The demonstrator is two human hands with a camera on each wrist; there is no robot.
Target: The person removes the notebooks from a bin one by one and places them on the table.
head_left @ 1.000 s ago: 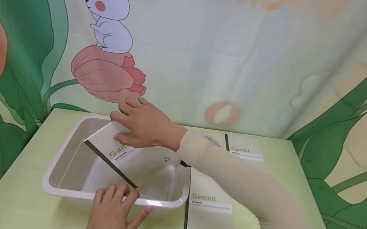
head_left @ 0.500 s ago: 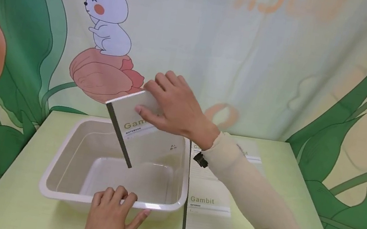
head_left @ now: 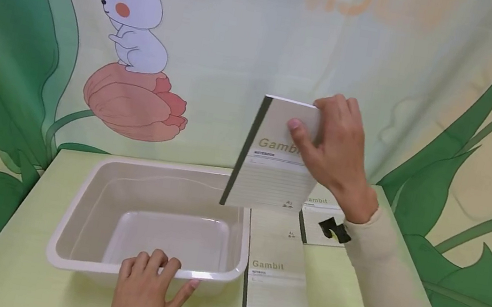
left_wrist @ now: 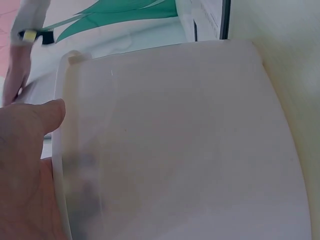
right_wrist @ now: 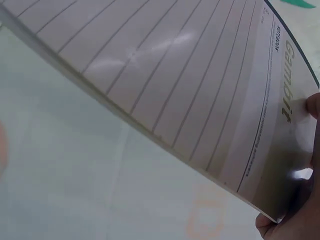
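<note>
My right hand (head_left: 340, 147) pinches a Gambit notebook (head_left: 271, 179) by its upper right corner, thumb on the cover. The notebook hangs upright above the table, its dark spine on the left. In the right wrist view, the lined cover (right_wrist: 165, 65) fills the top, with fingertips at the lower right. My left hand (head_left: 147, 289) grips the front rim of a pale plastic basin (head_left: 63, 221), fingers over the edge and thumb outside. The basin's outer wall (left_wrist: 185, 140) fills most of the left wrist view. Nothing lies on the basin's visible floor.
Right of the basin, another Gambit notebook (head_left: 277, 300) lies flat at the front. A second (head_left: 274, 231) lies behind it, partly hidden by the held one. A third notebook (head_left: 323, 215) lies farther right. A printed curtain (head_left: 241, 66) hangs behind the table (head_left: 23, 257).
My right hand has lifted the notebook out of the basin and carried it right, turning it upright. My left hand has stayed on the rim.
</note>
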